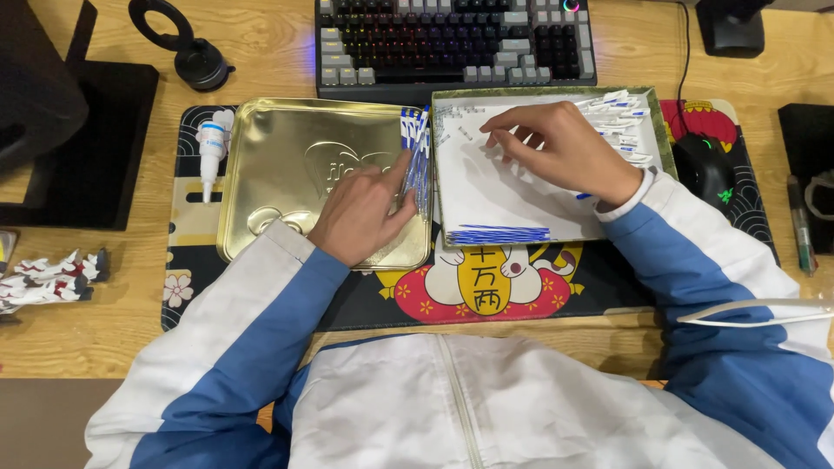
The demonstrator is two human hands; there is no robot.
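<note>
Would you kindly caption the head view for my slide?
Left hand steadies blue-white strips in a gold tin; right hand picks strips from a white tray.

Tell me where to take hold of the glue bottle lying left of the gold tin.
Grip the glue bottle across its white body, probably coming straight down from above. It lies flat on the mat with its nozzle towards the person, so both long sides look open: the gold tin is to its right, bare mat to its left. The narrow nozzle would likely slip.
</note>
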